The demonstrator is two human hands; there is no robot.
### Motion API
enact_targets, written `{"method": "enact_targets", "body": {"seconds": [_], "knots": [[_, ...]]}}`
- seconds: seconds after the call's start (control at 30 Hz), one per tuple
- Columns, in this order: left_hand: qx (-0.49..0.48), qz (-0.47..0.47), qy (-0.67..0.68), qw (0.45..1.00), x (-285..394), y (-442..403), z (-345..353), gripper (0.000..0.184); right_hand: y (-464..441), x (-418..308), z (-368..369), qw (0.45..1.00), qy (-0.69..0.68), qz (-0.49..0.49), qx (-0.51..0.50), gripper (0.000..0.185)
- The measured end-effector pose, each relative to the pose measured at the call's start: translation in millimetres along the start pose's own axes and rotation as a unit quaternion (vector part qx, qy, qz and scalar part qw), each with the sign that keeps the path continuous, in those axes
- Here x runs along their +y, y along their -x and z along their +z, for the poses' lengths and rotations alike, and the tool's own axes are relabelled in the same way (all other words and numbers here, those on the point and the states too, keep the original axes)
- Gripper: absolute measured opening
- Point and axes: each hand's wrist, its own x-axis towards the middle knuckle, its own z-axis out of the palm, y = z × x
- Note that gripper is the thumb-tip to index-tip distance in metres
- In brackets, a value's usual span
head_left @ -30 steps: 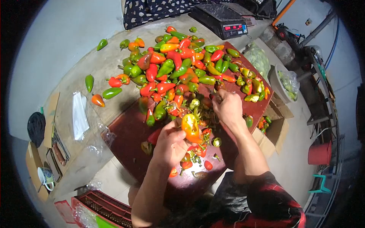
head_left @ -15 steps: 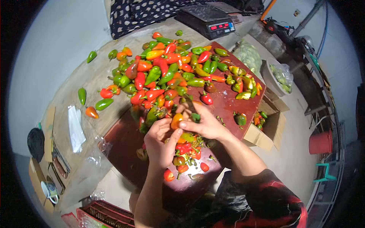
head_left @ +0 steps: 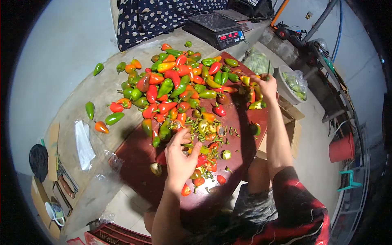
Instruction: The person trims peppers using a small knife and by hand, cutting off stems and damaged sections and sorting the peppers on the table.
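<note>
My left hand (head_left: 179, 157) is over the near part of the red board, its thumb and fingers apart with nothing between them. Below its fingertips lie cut pepper pieces (head_left: 203, 126) and stem trimmings (head_left: 230, 131). My right hand (head_left: 267, 87) reaches to the far right corner, closed around a small knife (head_left: 268, 68), with the dark blade pointing up. Just left of that hand is a small group of yellow, red and green peppers (head_left: 254, 94); its fingers partly hide them. A large heap of whole red, orange and green peppers (head_left: 171, 81) covers the back.
A digital scale (head_left: 216, 32) stands on the concrete ledge (head_left: 73, 134) behind the heap. Right of the board (head_left: 139, 159) are a cardboard box (head_left: 292, 134), a white tub (head_left: 286, 87) and a bag of green produce (head_left: 257, 61). A red crate (head_left: 116, 234) is at the lower left.
My right hand has moved from the middle to the far right group with the knife. The orange pepper is no longer between my hands. My left hand has opened and shifted slightly nearer.
</note>
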Motion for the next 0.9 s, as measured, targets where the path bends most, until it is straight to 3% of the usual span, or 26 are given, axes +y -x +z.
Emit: {"method": "enact_targets", "body": {"seconds": [0.07, 0.2, 0.27, 0.4, 0.47, 0.5, 0.6, 0.63, 0.67, 0.73, 0.83, 0.9], "knots": [[-0.003, 0.017, -0.031, 0.999, 1.6, -0.9, -1.2, 0.048, -33.7, 36.4, 1.1, 0.995, -0.032, 0.083, -0.045, 0.045], [-0.019, 0.039, -0.079, 0.996, 1.3, -2.8, -2.4, 0.051, -52.0, 68.1, 18.8, 0.996, 0.038, 0.082, -0.005, 0.047], [-0.022, 0.046, -0.086, 0.995, -2.7, -2.2, -1.5, 0.051, -52.9, 74.2, 21.0, 0.990, 0.038, 0.131, -0.025, 0.047], [-0.024, 0.070, -0.148, 0.986, -5.5, -3.0, -1.7, 0.051, -40.9, 41.0, 16.8, 0.982, 0.177, 0.064, 0.016, 0.043], [-0.036, 0.071, -0.147, 0.986, -4.7, -3.4, -1.2, 0.050, -39.7, 34.6, 23.4, 0.985, 0.172, -0.012, -0.014, 0.036], [-0.036, 0.070, -0.148, 0.986, -6.1, -3.5, -0.3, 0.050, -37.2, 32.9, 33.4, 0.993, 0.102, -0.050, -0.026, 0.033], [-0.045, 0.083, -0.166, 0.982, -9.0, -2.3, 1.7, 0.048, -14.7, -14.5, 58.6, 0.978, 0.099, -0.092, -0.162, 0.035], [-0.055, 0.073, -0.171, 0.981, -8.0, -2.0, 1.9, 0.048, -13.9, -12.3, 78.8, 0.965, 0.142, -0.168, -0.143, 0.036], [-0.066, 0.063, -0.176, 0.980, -7.2, -1.3, 1.9, 0.047, 7.8, -53.9, 74.8, 0.962, 0.140, -0.113, -0.206, 0.039], [-0.071, 0.062, -0.179, 0.979, -6.6, -0.2, 1.1, 0.046, 12.2, -47.8, 109.0, 0.948, 0.137, -0.154, -0.241, 0.040], [-0.077, 0.069, -0.186, 0.977, -5.7, 0.7, -2.1, 0.045, 28.5, -47.5, 138.7, 0.913, 0.252, -0.192, -0.256, 0.043], [-0.083, 0.070, -0.189, 0.976, -3.5, 0.5, -4.0, 0.043, 34.0, -48.0, 145.4, 0.918, 0.266, -0.183, -0.229, 0.043]]}}
